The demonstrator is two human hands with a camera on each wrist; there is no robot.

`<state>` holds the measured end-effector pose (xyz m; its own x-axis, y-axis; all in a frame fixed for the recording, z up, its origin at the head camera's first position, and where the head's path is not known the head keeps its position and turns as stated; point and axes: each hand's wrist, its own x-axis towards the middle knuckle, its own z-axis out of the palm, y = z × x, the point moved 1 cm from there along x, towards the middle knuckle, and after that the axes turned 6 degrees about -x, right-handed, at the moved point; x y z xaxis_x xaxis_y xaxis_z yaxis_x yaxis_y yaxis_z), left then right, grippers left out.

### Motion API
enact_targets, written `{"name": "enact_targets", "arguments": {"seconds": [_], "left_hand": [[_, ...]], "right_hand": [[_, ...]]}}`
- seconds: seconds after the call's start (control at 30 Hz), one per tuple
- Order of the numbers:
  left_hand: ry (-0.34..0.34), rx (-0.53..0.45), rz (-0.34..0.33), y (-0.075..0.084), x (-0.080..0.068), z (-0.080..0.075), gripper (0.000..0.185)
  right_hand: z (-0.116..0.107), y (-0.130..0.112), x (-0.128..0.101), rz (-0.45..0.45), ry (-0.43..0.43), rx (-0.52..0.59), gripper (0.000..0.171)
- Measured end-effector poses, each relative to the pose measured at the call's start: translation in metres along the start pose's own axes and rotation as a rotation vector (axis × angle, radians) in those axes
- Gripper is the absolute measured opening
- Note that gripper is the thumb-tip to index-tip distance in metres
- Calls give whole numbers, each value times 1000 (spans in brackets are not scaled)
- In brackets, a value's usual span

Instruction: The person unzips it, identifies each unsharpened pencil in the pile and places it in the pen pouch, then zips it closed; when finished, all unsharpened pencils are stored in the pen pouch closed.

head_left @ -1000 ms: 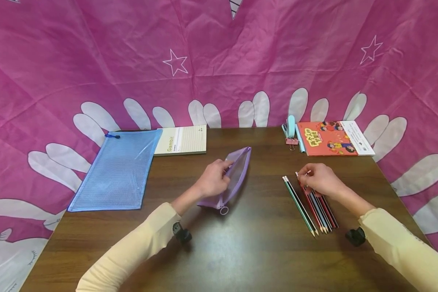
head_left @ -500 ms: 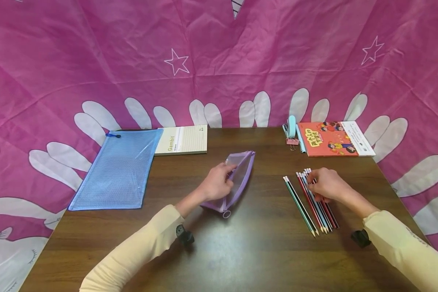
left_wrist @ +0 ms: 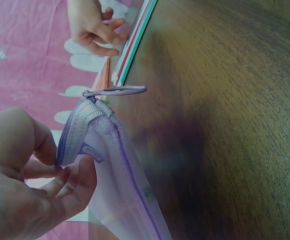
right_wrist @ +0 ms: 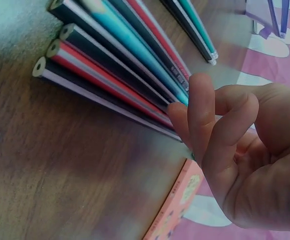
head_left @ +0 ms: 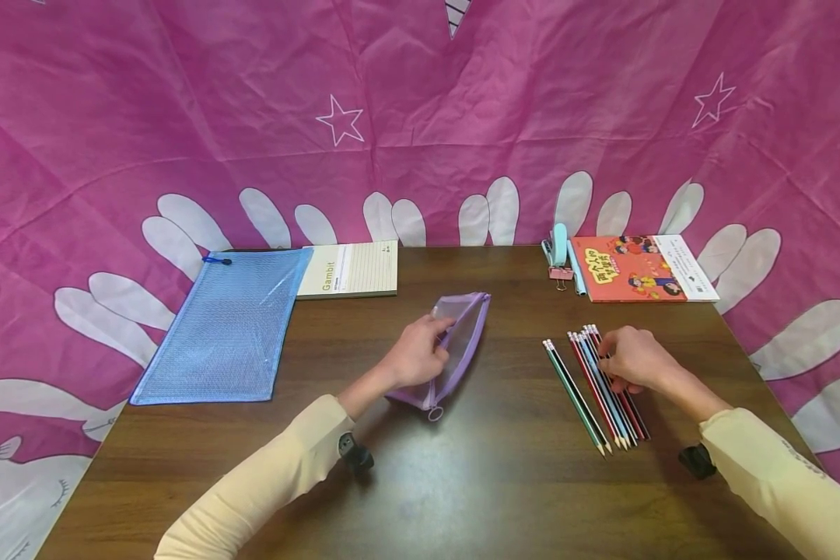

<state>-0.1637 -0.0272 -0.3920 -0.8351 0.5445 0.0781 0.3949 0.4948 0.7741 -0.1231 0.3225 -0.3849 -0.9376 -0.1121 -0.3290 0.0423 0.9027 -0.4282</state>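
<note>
Both forearms, in the cream left sleeve (head_left: 266, 474) and right sleeve (head_left: 777, 482), enter from the near corners and slant inward over the brown table (head_left: 455, 505). A black device (head_left: 355, 453) sits at the left wrist and a matching one at the right.

The left hand (head_left: 416, 354) pinches the rim of a purple mesh pouch (head_left: 464, 342) between thumb and curled fingers, its back turned upward. The pouch rests on the table mid-field, mouth agape, the ring (left_wrist: 119, 90) of its zip pull at the near end.

The right hand (head_left: 635, 359) is bent over a bundle of pencils (head_left: 619, 412), well to the right of the pouch; its fingers are crooked and close together at the pencils, but whether they grip any cannot be told. The white-capped ends point away from the person. A separate pair of pencils (head_left: 575, 395) lies just left of the bundle.

Farther back, at left, a blue mesh pouch (head_left: 220, 334) adjoins a notebook (head_left: 350, 268); at right, a turquoise stapler (head_left: 558, 243) and pink binder clip (head_left: 561, 273) stand beside a red book (head_left: 633, 268). Behind hangs a pink cloth (head_left: 420, 85).
</note>
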Motion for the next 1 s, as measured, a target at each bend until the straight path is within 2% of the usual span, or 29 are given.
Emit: {"name": "enact_targets", "arguments": {"seconds": [0.2, 0.6, 1.0], "left_hand": [[-6, -3, -1, 1, 0, 0, 62], [0, 8, 11, 1, 0, -1, 61], [-5, 9, 18, 0, 1, 0, 61]], "right_hand": [[2, 4, 1, 19, -5, 1, 22], [4, 5, 7, 23, 17, -53, 8], [4, 4, 7, 39, 21, -66, 15]]}}
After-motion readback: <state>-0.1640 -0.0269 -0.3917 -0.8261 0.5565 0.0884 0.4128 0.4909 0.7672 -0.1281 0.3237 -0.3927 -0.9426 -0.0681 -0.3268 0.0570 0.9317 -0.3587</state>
